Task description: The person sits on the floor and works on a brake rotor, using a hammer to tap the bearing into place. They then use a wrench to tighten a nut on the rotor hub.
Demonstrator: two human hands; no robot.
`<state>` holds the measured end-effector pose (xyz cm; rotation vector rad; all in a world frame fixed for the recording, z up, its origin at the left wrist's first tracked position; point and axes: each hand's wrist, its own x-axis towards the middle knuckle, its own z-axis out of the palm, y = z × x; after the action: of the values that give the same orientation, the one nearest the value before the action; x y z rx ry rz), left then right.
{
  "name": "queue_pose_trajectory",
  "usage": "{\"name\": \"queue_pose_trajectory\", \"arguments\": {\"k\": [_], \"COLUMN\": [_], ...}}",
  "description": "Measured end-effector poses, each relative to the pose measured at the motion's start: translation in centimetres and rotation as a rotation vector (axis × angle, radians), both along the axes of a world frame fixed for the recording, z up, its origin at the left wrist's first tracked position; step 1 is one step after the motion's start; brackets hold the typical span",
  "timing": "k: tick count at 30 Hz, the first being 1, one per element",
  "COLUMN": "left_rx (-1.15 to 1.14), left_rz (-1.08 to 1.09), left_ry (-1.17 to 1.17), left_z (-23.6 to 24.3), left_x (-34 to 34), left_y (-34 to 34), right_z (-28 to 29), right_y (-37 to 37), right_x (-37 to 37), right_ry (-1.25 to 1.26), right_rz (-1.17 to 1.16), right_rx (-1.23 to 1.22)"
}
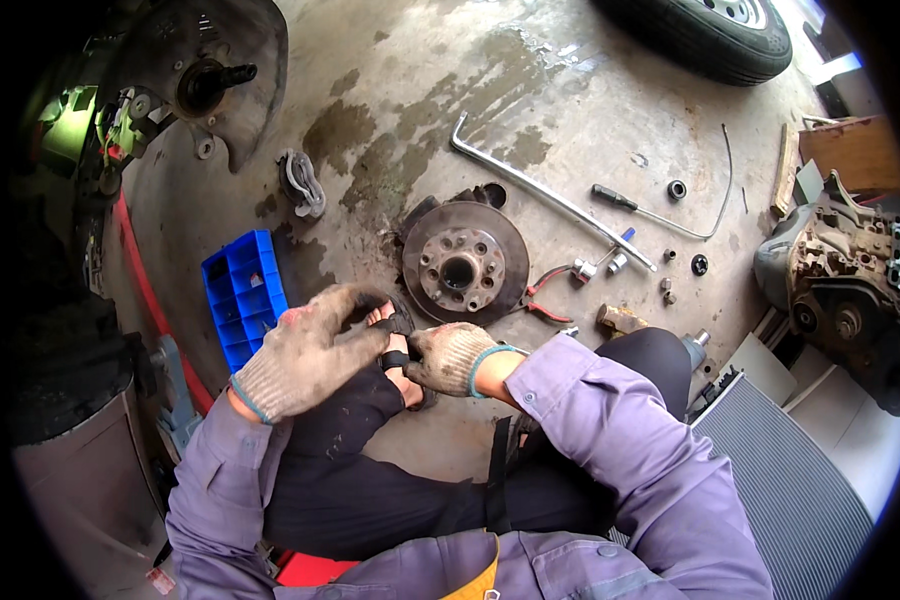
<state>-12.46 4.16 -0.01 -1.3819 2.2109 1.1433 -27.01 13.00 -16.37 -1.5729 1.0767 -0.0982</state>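
Observation:
My gloved left hand (320, 345) is over my sandalled foot (402, 385), fingers curved but apart from the thumb, holding nothing visible. My gloved right hand (452, 357) is closed beside the black sandal straps; what it grips, if anything, is hidden. A rusty brake disc with a studded hub (485, 260) lies on the concrete just beyond my hands. Red-handled pliers (545, 307) are at its right side, and a blue compartment tray (240, 270) is left of my hands.
A wheel hub assembly (210, 85) stands upper left above grey floor (570, 120). A tyre (690, 40), long bar (550, 200), sockets, hammer head (620, 322) and bent rod lie around. An engine (840, 280) and radiator (780, 500) are right; a red beam (140, 260) is left.

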Motion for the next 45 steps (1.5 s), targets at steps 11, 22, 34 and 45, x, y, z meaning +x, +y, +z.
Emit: {"name": "queue_pose_trajectory", "arguments": {"k": [11,22,34,45], "left_rx": [-0.136,0.086,0.17,0.074], "left_rz": [-0.15,-0.359,-0.143,-0.026], "left_ry": [-0.216,-0.298,-0.256,-0.089], "left_z": [-21.5,-27.7,-30.1,-28.3], "left_x": [3.8,0.0,-0.5,-1.3], "left_y": [-5.7,-7.9,-8.5,-6.6], "right_z": [2.1,4.1,-12.7,-17.4], "right_y": [3.3,4.7,21.3,21.8], "right_x": [-1.3,-15.9,-18.8,-10.4], "right_ry": [0.015,0.215,0.499,0.664], "right_rz": [-0.108,-0.411,-0.758,-1.45], "right_rx": [-0.037,0.151,0.819,0.7]}}
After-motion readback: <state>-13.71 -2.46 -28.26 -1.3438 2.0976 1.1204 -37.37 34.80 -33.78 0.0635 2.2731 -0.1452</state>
